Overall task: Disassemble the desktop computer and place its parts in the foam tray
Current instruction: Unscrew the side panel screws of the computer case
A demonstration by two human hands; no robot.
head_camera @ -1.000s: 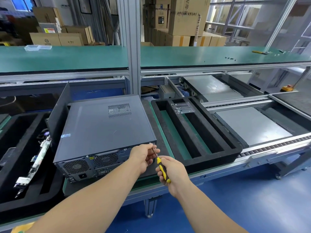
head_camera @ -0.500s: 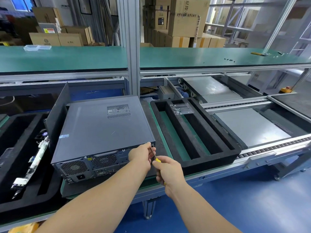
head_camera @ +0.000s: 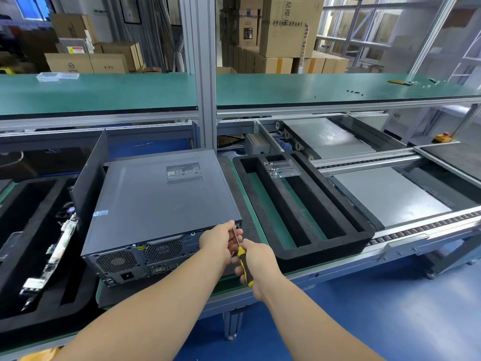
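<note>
A dark grey desktop computer case lies flat on the bench, its rear panel with fans and ports facing me. My right hand grips a screwdriver with a yellow-and-black handle, its shaft angled up toward the case's rear right corner. My left hand pinches the shaft near the tip, right at that corner. To the right sits a black foam tray with long slots, a clear plastic piece resting at its far end.
Another black foam tray at the left holds a circuit board. A grey panel stands upright against the case's left side. A roller conveyor runs to the right. A green shelf spans above; cardboard boxes stand behind.
My right hand has drawn back slightly, exposing more of the yellow handle than half a second ago. The screwdriver tip stays at the case's rear right corner. The case has not moved.
</note>
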